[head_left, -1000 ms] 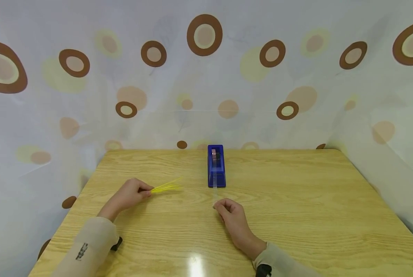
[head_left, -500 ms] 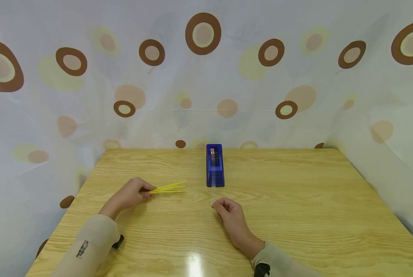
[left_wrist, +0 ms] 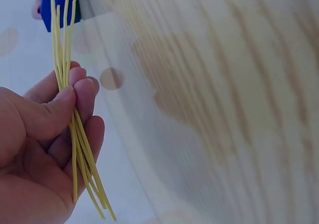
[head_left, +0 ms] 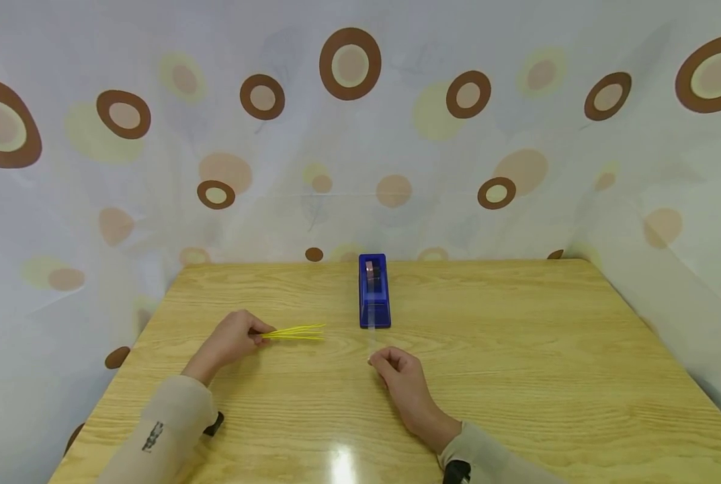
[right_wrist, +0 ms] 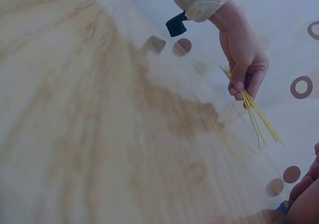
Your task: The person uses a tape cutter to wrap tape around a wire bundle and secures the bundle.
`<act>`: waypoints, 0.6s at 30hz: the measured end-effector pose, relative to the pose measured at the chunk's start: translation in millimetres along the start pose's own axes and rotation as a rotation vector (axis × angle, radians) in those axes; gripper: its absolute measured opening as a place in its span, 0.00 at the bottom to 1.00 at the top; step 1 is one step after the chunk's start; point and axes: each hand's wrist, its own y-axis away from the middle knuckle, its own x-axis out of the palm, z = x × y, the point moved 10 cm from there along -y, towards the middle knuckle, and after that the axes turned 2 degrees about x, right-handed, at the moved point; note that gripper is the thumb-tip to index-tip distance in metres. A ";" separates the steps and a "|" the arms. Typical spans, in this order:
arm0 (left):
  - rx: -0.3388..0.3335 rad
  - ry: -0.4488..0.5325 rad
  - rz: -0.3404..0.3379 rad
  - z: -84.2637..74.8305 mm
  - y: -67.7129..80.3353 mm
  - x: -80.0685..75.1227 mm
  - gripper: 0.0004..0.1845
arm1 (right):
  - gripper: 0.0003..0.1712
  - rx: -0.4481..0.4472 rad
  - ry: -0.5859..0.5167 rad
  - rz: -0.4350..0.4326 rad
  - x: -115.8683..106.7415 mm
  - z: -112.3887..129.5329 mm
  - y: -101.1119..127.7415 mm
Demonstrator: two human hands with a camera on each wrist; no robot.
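Two hands over a wooden table [head_left: 517,376] in the head view, backed by a pale curtain [head_left: 154,168] with brown rings. Left hand [head_left: 230,339] curled, pinching a thin bundle of yellow strands [head_left: 296,331] between thumb and fingers, strands fanning rightward just above the tabletop. Right hand [head_left: 399,376] lower and nearer the middle, fingers curled, fingertips pinched on the end of a clear tape strip [head_left: 373,341] running from a blue tape dispenser [head_left: 373,292] just beyond it; dispenser upright near the table's far edge, between the two hands but well back. Beige sleeves on both forearms. From the left wrist: left hand [left_wrist: 40,149] seen palm-side, thumb pressing the yellow strands [left_wrist: 67,59] against the forefinger, loose ends crossing the palm below, tips pointing toward the tape dispenser [left_wrist: 57,5] at the top edge; table grain blurred alongside. From the right wrist: only fingertips of the right hand [right_wrist: 306,194] at the lower right corner, grip not readable here; left hand [right_wrist: 244,59] across the table, clamped on the yellow strands [right_wrist: 256,114], which hang down and spread; a small dark object [right_wrist: 175,25] beside the left sleeve.
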 end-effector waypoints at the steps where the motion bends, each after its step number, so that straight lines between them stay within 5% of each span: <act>1: -0.006 -0.008 -0.007 0.5 -0.2 0.4 0.13 | 0.08 0.003 -0.003 -0.001 -0.2 -0.6 -0.3; 9: -0.044 0.071 0.020 1.7 0.0 11.1 0.15 | 0.07 0.010 -0.018 0.001 -0.1 -3.6 -1.8; 18: 0.009 0.029 0.025 -4.4 -1.6 14.8 0.11 | 0.07 0.009 -0.023 0.005 0.8 -2.2 -2.3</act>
